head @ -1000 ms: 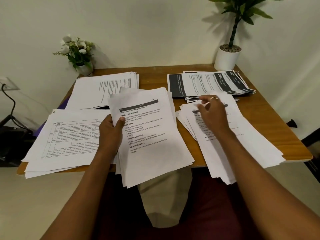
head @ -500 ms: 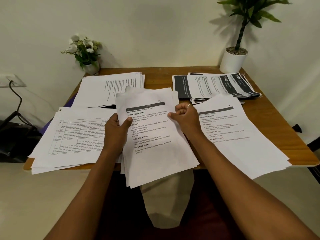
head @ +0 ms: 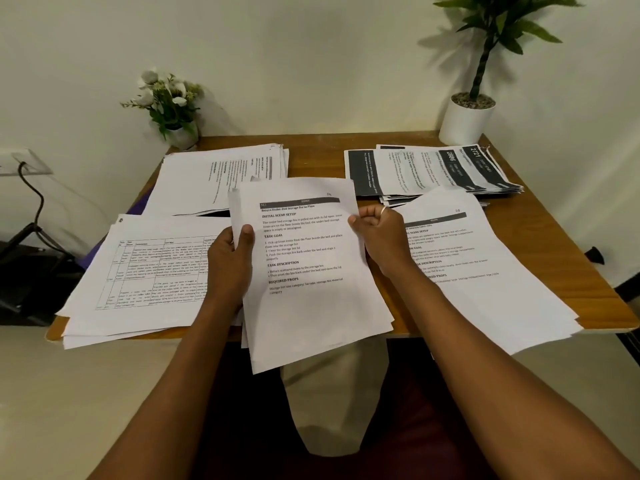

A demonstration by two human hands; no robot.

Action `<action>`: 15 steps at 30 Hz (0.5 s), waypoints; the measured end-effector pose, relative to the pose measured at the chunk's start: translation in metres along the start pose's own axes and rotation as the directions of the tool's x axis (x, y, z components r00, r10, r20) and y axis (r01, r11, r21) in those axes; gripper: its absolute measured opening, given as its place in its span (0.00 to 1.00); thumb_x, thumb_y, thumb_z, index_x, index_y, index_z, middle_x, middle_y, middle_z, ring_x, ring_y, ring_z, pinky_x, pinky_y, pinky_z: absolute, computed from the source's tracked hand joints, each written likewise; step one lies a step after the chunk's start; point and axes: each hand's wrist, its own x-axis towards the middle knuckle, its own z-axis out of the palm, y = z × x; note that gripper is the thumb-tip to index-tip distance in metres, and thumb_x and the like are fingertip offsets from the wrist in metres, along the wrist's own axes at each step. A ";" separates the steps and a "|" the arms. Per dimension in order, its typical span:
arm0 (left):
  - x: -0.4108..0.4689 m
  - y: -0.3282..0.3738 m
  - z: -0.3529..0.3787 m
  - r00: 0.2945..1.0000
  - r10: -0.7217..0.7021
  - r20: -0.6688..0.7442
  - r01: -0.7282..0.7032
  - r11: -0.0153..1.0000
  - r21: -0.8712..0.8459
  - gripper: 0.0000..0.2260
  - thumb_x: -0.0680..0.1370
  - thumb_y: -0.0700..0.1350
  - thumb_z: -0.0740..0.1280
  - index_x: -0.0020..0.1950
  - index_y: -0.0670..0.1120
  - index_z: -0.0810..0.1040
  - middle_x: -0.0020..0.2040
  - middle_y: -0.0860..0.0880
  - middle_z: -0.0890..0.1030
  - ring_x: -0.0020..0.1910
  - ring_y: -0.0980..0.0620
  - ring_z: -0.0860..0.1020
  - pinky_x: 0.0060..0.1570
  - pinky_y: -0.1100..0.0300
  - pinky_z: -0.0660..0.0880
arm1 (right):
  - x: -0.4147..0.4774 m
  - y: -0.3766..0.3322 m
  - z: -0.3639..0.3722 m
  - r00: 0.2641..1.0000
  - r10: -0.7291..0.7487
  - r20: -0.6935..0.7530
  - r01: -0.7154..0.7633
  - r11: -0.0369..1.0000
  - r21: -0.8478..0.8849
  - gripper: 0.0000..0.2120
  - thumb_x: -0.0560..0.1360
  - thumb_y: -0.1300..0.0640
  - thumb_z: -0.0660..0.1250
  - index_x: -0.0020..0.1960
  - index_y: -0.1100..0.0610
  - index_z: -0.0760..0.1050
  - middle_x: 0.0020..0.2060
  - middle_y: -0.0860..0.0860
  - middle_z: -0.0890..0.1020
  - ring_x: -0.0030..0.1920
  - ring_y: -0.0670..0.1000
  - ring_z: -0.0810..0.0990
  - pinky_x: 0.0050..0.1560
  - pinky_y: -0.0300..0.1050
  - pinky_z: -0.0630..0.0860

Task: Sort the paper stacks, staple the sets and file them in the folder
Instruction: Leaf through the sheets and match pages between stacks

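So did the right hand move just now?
Yes. The right hand left the right paper stack and went leftward to pinch the held sheets.

Forearms reach forward, left grip [head: 230,258] and right grip [head: 377,233] curled, pinching.

On my feed, a plain off-white wall [head: 311,46] rises behind the wooden counter [head: 322,147] — soft light, faint shadows. At 1 o'clock a leafy plant in a white pot [head: 465,119]; at 11 o'clock a small vase of white flowers [head: 169,98]. At 9 o'clock a black cable [head: 36,202] hangs from a wall socket [head: 14,162]. The floor [head: 104,393] is pale.
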 end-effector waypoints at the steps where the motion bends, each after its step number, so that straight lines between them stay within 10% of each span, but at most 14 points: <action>1: 0.001 0.000 0.000 1.000 0.003 -0.004 -0.003 1.000 0.017 0.12 0.84 0.52 0.62 0.57 0.44 0.79 0.47 0.55 0.83 0.39 0.67 0.82 0.33 0.73 0.74 | 0.000 -0.001 -0.002 1.000 -0.004 -0.004 0.004 1.000 0.012 0.04 0.78 0.54 0.73 0.50 0.52 0.79 0.47 0.47 0.86 0.48 0.47 0.85 0.53 0.46 0.83; 15: 0.000 -0.001 -0.001 0.999 0.007 0.036 -0.009 0.997 0.072 0.09 0.83 0.46 0.66 0.62 0.45 0.78 0.48 0.56 0.82 0.40 0.67 0.82 0.32 0.73 0.75 | 0.029 -0.015 -0.120 0.977 0.068 -0.202 -0.073 0.997 -0.015 0.15 0.82 0.54 0.65 0.67 0.54 0.76 0.58 0.49 0.83 0.55 0.48 0.81 0.54 0.43 0.78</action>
